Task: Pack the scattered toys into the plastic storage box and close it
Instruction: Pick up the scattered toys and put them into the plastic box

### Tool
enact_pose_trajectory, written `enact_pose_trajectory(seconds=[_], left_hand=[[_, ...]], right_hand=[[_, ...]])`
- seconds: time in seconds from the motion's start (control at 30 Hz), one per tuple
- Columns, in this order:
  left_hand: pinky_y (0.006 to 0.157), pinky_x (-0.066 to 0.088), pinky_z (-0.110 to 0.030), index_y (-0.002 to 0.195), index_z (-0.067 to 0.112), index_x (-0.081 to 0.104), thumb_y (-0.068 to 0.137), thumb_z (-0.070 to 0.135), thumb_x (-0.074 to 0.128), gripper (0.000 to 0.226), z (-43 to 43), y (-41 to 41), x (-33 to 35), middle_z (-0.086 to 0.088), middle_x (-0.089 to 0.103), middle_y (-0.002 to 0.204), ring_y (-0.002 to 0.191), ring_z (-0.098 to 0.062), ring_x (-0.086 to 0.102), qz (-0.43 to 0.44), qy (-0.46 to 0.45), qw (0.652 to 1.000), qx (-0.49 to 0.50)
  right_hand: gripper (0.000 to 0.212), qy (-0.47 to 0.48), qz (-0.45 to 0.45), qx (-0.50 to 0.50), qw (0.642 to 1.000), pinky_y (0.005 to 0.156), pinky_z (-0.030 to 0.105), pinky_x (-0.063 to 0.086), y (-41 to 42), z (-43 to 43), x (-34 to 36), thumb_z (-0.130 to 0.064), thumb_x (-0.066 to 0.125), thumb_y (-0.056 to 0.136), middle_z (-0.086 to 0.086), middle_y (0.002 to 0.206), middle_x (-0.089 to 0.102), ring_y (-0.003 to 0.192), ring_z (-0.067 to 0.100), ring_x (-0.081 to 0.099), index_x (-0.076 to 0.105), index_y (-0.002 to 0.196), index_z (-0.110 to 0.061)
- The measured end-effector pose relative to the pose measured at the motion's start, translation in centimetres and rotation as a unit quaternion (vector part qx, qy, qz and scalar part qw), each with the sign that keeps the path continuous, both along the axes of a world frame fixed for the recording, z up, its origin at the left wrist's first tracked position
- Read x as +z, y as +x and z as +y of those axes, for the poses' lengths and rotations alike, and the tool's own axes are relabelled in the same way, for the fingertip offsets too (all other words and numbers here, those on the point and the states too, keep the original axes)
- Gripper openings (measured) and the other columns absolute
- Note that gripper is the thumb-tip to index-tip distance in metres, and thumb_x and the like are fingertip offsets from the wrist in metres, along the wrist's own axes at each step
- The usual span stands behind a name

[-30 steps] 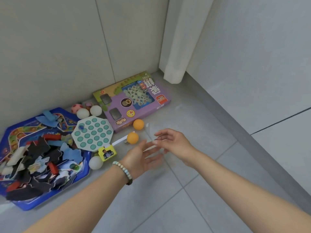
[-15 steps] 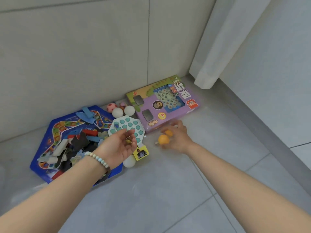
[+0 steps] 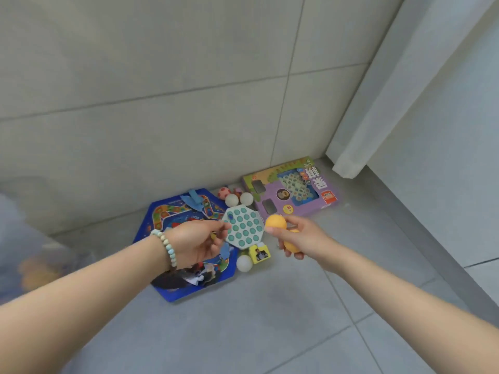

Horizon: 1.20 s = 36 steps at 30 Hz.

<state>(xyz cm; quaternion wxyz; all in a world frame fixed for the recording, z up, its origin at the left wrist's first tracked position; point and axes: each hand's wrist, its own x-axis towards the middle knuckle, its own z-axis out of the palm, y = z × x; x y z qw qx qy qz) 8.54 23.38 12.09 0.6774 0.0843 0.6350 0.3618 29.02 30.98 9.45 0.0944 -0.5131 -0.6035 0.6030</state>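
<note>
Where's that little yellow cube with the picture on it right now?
In the head view the yellow cube lies on the floor near the middle, just below the teal-dotted octagonal board and beside a white ball.

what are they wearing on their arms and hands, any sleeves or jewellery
No sleeves or gloves are in view. The left hand has a bracelet of round pale green, blue and white beads at the wrist. The right hand shows no bracelet, watch or ring.
</note>
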Motion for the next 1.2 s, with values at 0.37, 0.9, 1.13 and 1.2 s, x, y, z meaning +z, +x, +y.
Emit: enact_pose_trajectory(seconds=[0.37, 0.9, 1.13, 1.2], left_hand=[[0.055, 0.054, -0.014, 0.104, 0.009, 0.060, 0.100, 0.011, 0.039, 0.022, -25.7, -15.9, 17.2, -0.005, 0.066, 0.093, 0.063, -0.007, 0.067, 0.141, 0.104, 0.980, 0.098], [0.074, 0.049, -0.030, 0.132, 0.018, 0.039, 0.097, 0.018, 0.043, 0.035, -39.2, -21.7, 8.3, -0.013, 0.060, 0.104, 0.087, -0.023, 0.061, 0.179, -0.055, 0.967, 0.172], [0.073, 0.047, -0.028, 0.144, 0.010, 0.028, 0.093, 0.021, 0.055, 0.059, -33.2, -21.7, 9.5, -0.009, 0.054, 0.112, 0.086, -0.017, 0.055, 0.232, 0.009, 0.968, 0.100], [0.091, 0.048, -0.033, 0.143, 0.011, 0.031, 0.091, 0.021, 0.059, 0.060, -30.0, -20.8, 10.8, -0.011, 0.051, 0.131, 0.107, -0.021, 0.057, 0.231, 0.053, 0.968, 0.077]], right_hand=[[0.021, -0.084, 0.090, 0.298, 0.946, 0.054, 0.018, 0.040, -21.4, -20.7, 20.4, -0.034, 0.062, 0.087, -0.005, 0.080, 0.061, 0.064, 0.007, 0.054, 0.058, 0.104, -0.023], [0.038, -0.017, -0.055, 0.225, 0.973, 0.074, 0.025, 0.049, -28.3, -30.4, 13.7, -0.036, 0.058, 0.090, 0.002, 0.125, 0.053, 0.106, 0.016, 0.052, 0.052, 0.122, -0.017], [0.027, -0.013, -0.108, 0.171, 0.979, 0.089, 0.033, 0.050, -22.7, -21.9, 14.7, -0.031, 0.058, 0.091, 0.002, 0.124, 0.053, 0.112, 0.021, 0.054, 0.055, 0.115, -0.019], [0.030, -0.014, -0.120, 0.157, 0.980, 0.090, 0.033, 0.050, -20.2, -18.3, 15.1, -0.030, 0.059, 0.091, 0.001, 0.123, 0.052, 0.115, 0.022, 0.052, 0.054, 0.117, -0.018]])
